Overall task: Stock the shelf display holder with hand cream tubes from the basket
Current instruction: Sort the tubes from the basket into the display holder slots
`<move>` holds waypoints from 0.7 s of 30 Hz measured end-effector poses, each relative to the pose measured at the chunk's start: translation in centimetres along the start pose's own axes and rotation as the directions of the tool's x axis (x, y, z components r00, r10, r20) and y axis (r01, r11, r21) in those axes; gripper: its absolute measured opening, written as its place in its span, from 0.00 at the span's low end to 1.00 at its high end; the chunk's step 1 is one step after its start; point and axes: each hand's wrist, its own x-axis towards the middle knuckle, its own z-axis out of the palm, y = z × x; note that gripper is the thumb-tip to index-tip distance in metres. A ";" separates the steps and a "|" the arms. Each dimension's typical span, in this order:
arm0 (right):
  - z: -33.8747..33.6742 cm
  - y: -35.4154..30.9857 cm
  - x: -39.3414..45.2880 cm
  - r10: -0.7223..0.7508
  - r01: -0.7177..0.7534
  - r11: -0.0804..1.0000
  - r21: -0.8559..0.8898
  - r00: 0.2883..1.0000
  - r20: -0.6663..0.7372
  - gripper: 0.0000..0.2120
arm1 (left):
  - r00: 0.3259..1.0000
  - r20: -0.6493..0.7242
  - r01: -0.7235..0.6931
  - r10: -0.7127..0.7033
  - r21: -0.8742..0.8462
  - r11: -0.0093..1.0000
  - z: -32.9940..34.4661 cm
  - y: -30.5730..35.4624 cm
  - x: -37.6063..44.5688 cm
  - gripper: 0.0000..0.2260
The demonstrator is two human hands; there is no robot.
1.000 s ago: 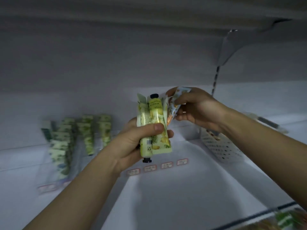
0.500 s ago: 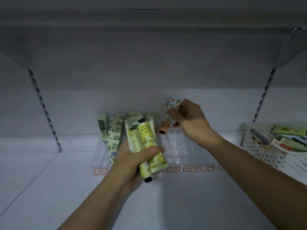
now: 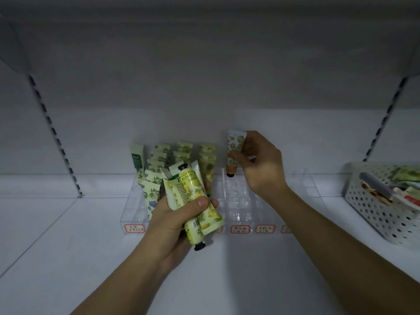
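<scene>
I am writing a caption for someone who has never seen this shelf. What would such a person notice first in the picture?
First, the two hands in the middle: the left hand grips a bunch of yellow hand cream tubes, and the right hand pinches one orange-patterned tube, cap down, over the clear display holder. Next, the rows of green tubes standing in the holder's left part, and the white basket with more tubes at the far right.
</scene>
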 end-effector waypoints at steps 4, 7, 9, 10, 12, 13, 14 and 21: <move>0.5 0.5 -0.2 0.019 -0.018 0.999 -0.041 1.000 0.022 0.13 | 1.000 0.000 -0.007 0.007 0.009 1.000 0.0 -0.2 0.2 0.11; 0.6 0.3 0.1 0.031 -0.031 0.998 -0.058 0.999 0.009 0.11 | 1.000 -0.013 -0.007 0.007 0.034 0.999 -0.2 -0.3 0.2 0.11; 0.5 0.4 0.1 0.049 -0.047 0.994 -0.098 0.999 0.018 0.10 | 1.000 -0.031 -0.001 0.003 0.051 0.999 -0.4 -0.4 0.2 0.11; 0.5 0.6 0.2 0.057 -0.053 0.990 -0.128 0.998 0.029 0.09 | 0.999 -0.041 0.001 0.002 0.058 0.998 -0.5 -0.4 0.2 0.12; 0.5 0.8 0.0 0.057 -0.048 0.979 -0.201 0.998 0.039 0.08 | 0.999 -0.050 0.003 0.000 0.071 0.998 -0.5 -0.5 0.2 0.12; 0.6 0.9 -0.1 0.049 -0.039 0.973 -0.226 0.998 0.039 0.08 | 0.999 -0.049 0.006 -0.002 0.076 0.997 -0.5 -0.5 0.2 0.12; 0.7 1.0 -0.2 0.036 -0.024 0.968 -0.248 0.998 0.043 0.08 | 0.999 -0.049 0.009 -0.005 0.081 0.997 -0.5 -0.5 0.2 0.11; 0.9 2.1 -1.2 0.021 -0.019 0.965 -0.263 1.000 0.006 0.10 | 0.998 -0.066 0.015 -0.008 0.115 0.993 -0.3 -0.6 0.1 0.11</move>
